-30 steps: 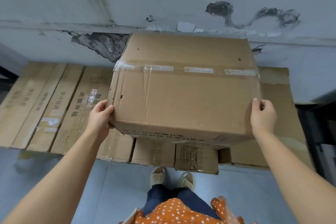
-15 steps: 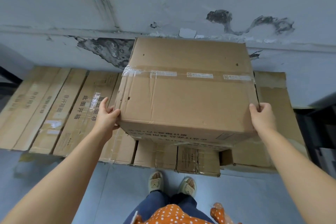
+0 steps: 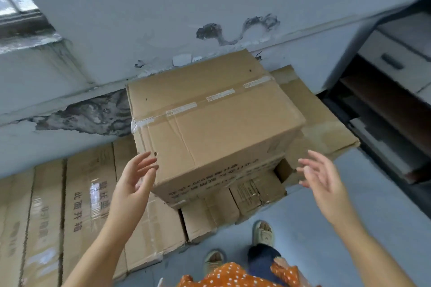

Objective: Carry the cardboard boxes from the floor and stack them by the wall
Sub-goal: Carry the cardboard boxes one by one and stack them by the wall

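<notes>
Both hands point(image 3: 224, 179) open beside the stacked box point(image 3: 214, 123).

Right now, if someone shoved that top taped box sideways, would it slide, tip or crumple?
The top box would probably slide: it sits flat on smooth cardboard boxes. Tipping seems unlikely, since it looks wide and squat. Its creased front face hints the walls may dent under a hard push.

Both hands point(image 3: 131, 184) point(image 3: 320, 177) have let go of the box point(image 3: 217, 128).
</notes>
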